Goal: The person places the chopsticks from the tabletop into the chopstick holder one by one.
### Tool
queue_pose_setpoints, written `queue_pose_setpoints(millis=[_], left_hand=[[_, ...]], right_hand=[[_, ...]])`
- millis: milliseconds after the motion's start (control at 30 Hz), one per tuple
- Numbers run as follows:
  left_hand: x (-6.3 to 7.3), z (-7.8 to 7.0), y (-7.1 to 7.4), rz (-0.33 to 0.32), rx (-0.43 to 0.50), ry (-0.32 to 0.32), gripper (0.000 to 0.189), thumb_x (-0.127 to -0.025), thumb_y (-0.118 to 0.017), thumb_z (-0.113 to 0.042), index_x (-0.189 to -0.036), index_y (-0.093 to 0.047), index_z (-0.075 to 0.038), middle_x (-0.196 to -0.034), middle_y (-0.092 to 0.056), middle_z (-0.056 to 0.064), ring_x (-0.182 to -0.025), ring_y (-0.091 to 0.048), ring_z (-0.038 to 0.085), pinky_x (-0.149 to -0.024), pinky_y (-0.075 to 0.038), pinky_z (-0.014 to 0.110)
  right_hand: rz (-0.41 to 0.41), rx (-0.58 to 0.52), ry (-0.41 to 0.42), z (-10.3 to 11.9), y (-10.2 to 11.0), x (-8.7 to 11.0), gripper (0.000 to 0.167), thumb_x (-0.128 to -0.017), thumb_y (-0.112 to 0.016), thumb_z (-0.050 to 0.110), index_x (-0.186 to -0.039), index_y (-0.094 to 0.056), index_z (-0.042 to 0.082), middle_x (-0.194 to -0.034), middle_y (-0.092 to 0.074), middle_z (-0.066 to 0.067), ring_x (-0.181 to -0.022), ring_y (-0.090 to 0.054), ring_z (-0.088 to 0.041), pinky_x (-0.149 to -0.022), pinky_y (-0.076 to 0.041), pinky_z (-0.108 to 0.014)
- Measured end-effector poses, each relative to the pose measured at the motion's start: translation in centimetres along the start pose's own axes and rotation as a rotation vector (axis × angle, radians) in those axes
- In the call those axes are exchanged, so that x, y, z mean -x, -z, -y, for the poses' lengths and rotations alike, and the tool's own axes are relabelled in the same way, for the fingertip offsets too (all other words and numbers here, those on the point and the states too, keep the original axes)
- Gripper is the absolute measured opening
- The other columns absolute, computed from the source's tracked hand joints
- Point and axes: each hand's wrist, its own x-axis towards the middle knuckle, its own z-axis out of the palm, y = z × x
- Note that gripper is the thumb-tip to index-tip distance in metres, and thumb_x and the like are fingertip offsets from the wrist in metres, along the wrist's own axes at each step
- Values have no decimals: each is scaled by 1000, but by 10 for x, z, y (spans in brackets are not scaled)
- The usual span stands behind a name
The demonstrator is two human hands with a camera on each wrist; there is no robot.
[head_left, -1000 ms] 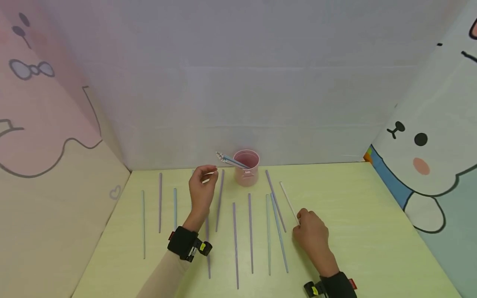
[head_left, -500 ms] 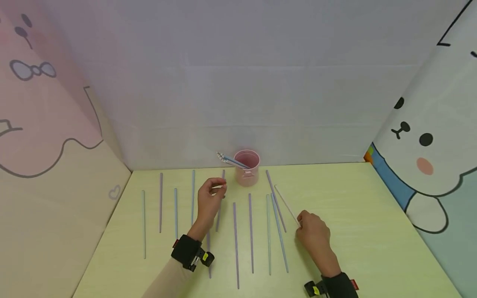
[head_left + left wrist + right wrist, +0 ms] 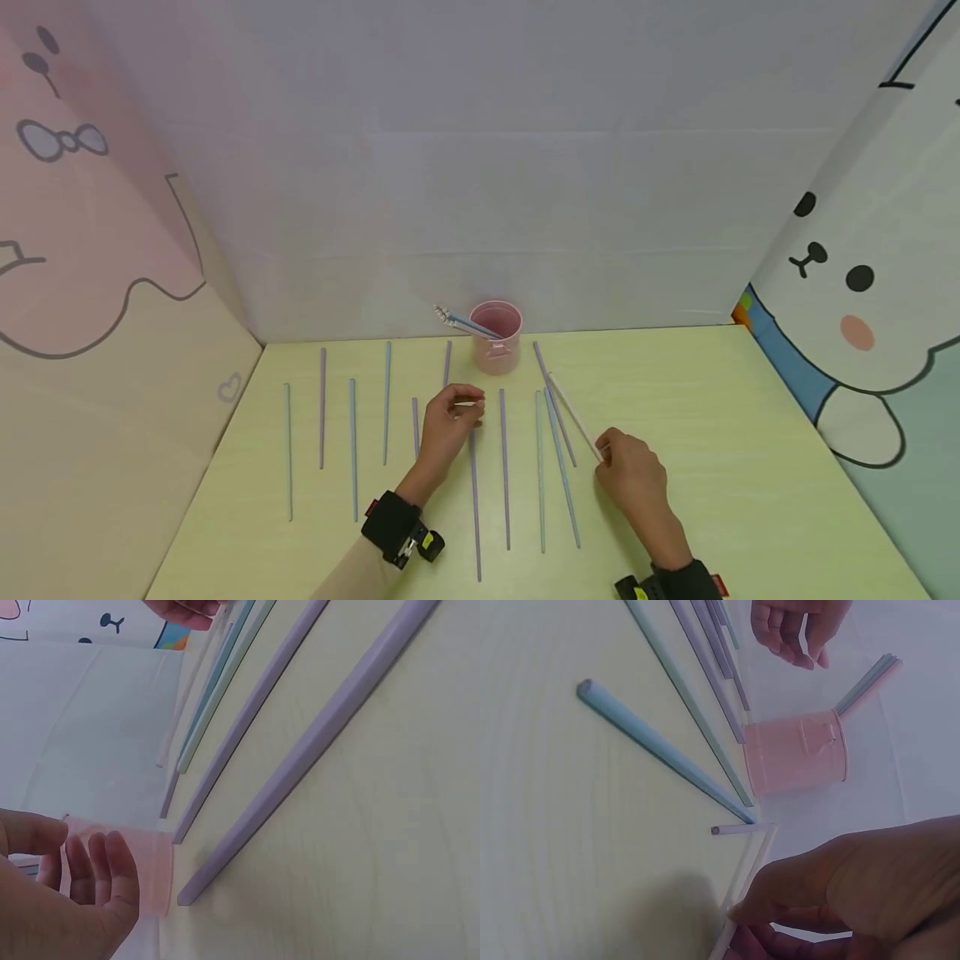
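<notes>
My right hand [image 3: 633,479] pinches the near end of a white pencil [image 3: 573,414], which slants up to the left. In the right wrist view the thumb and fingers meet on this pale pencil [image 3: 762,849] close over the table. Its far end overlaps a lilac pencil [image 3: 564,425]. My left hand [image 3: 448,429] hovers above the middle of the row with loosely curled fingers and nothing between them, near a lilac pencil [image 3: 475,504]. The left wrist view shows a gap between thumb and fingertips of this hand [image 3: 90,900].
A pink cup [image 3: 495,358] stands at the table's back edge with several pencils [image 3: 468,323] leaning left in it. More lilac, blue and green pencils, such as a green one [image 3: 288,454], lie lengthwise on the yellow table [image 3: 750,467]. A pale wall [image 3: 600,208] rises behind.
My left hand has moved right and toward me, from beside the cup to over the middle pencils. The white pencil's far end has swung left onto the lilac pencil; my right hand barely moved.
</notes>
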Motion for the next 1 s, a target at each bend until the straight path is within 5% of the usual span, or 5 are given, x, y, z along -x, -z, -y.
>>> queue_pose_setpoints(millis=[300, 700, 1000], left_hand=[[10, -3, -13, 161, 7, 48, 20, -96, -72, -7, -113, -67, 4, -109, -69, 20, -95, -69, 39, -83, -61, 45], [16, -3, -12, 155, 22, 54, 32, -98, -69, -6, -126, -60, 7, -120, -64, 26, -101, -67, 46, -86, -60, 50], [19, -9, -9, 180, 149, 31, 35, -101, -67, -9, -128, -55, 9, -117, -66, 27, -94, -72, 25, -92, -55, 59]], right_hand=[[-8, -130, 75, 25, 0, 12, 24, -82, -66, -5, -102, -71, 6, -88, -68, 0, -72, -62, -11, -52, -47, -28], [34, -244, 156, 53, -8, 26, 27, -79, -67, -6, -99, -72, 11, -86, -68, 4, -74, -63, -9, -58, -49, -25], [46, -328, 257, 62, -14, 28, 26, -78, -71, -9, -96, -72, 10, -83, -70, 1, -73, -63, -9, -65, -53, -24]])
